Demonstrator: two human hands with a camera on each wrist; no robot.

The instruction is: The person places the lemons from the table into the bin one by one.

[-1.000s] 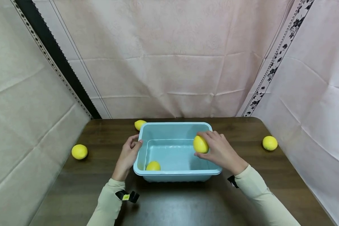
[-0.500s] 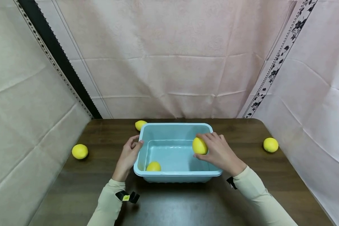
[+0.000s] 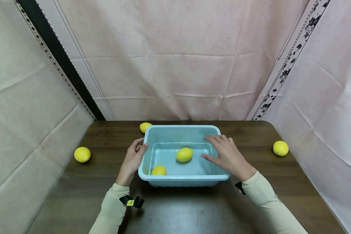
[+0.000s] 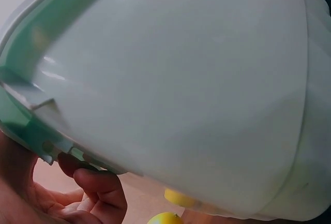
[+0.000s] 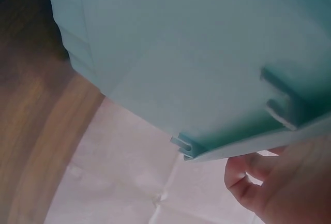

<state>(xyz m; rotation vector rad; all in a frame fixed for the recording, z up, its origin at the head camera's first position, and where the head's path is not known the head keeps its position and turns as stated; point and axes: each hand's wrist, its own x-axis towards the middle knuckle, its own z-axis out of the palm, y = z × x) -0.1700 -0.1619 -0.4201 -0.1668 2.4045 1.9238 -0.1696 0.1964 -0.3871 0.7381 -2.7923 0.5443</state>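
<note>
A light-blue plastic basin (image 3: 175, 178) stands in the middle of the table. My left hand (image 3: 133, 159) grips its left rim, thumb at the edge; in the left wrist view, curled fingers (image 4: 106, 193) show below the rim. One lemon (image 3: 184, 154) lies on the basin floor near the centre. Another lemon (image 3: 159, 170) sits in the front left corner, partly hidden by the front wall. Over the right rim reaches my right hand (image 3: 229, 158), thumb and fingers spread apart with nothing between them, a short distance right of the central lemon.
On the brown wooden table (image 3: 181, 211), one lemon (image 3: 82, 154) lies far left and another lemon (image 3: 280, 148) far right. A third lemon (image 3: 145, 127) touches or nearly touches the basin's back left corner. Pale cloth (image 3: 175, 65) hangs behind and at both sides.
My right hand has let go of its lemon, which now lies on the basin floor, left of where it was held. My left hand stays at the rim.
</note>
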